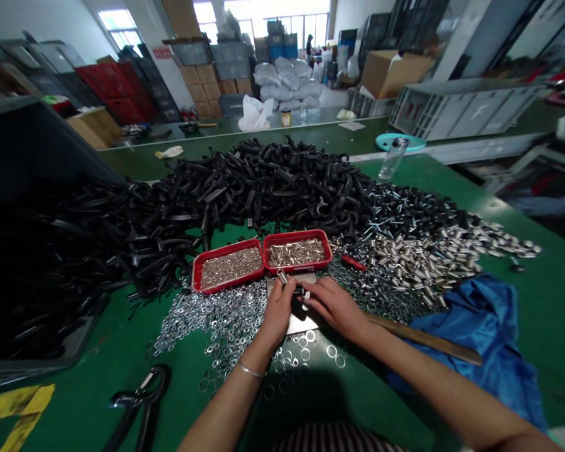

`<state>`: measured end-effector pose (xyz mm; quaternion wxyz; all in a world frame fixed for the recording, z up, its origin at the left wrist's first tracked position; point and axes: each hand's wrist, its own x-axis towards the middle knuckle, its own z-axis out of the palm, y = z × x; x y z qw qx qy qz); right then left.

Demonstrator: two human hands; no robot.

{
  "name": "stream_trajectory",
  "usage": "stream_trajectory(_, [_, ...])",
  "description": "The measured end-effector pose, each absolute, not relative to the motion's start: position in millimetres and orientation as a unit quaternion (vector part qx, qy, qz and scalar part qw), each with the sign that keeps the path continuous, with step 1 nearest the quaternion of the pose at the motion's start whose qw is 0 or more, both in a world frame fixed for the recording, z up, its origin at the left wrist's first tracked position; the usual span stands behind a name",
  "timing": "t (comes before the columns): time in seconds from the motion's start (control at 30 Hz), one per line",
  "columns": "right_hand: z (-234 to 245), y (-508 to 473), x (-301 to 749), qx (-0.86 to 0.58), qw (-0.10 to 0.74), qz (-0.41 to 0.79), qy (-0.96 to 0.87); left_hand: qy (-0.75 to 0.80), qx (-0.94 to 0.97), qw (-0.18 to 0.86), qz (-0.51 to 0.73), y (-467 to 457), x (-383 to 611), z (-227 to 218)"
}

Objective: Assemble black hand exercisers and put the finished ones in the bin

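My left hand [277, 314] is closed round a small assembly, above a flat metal plate [302, 325]. A shiny coiled piece like a spring [282, 277] sticks out past its thumb, and a black part [298, 291] shows between the two hands. My right hand [335, 306] pinches the black part from the right side; its fingertips partly hide what they grip. Just beyond stand two red trays, the left tray [198, 277] with tiny metal pieces and the right tray [330, 251] with small pins. Loose metal rings [226, 320] lie around the plate.
Black curved handles [263, 182] are heaped at the back and left. Metal sleeves [419, 260], a red tool [353, 262], a wooden stick [428, 339] and blue cloth [480, 320] lie right. A glass bottle [393, 160] stands behind; two joined black handles [144, 402] lie front left.
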<state>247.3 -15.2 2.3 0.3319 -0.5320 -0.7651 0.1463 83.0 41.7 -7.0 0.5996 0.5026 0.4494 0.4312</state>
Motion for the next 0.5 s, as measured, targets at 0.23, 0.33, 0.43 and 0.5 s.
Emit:
stream_trajectory(0.23, [9, 18, 385, -0.749, 0.166, 0.027, -0.641, 0.443, 0.4, 0.669, 0.442, 50, 88, -13])
stream_trajectory(0.33, [8, 61, 440, -0.8, 0.13, 0.0, -0.585, 0.421, 0.434, 0.685, 0.407, 37, 97, -7])
stream_trajectory(0.43, [4, 93, 460, -0.829, 0.108, 0.016, -0.549, 0.396, 0.468, 0.695, 0.376, 26, 103, -2])
stream_trajectory(0.5, [2, 102, 461, -0.841, 0.097, 0.031, -0.531, 0.402, 0.436, 0.702, 0.394, 27, 100, -3])
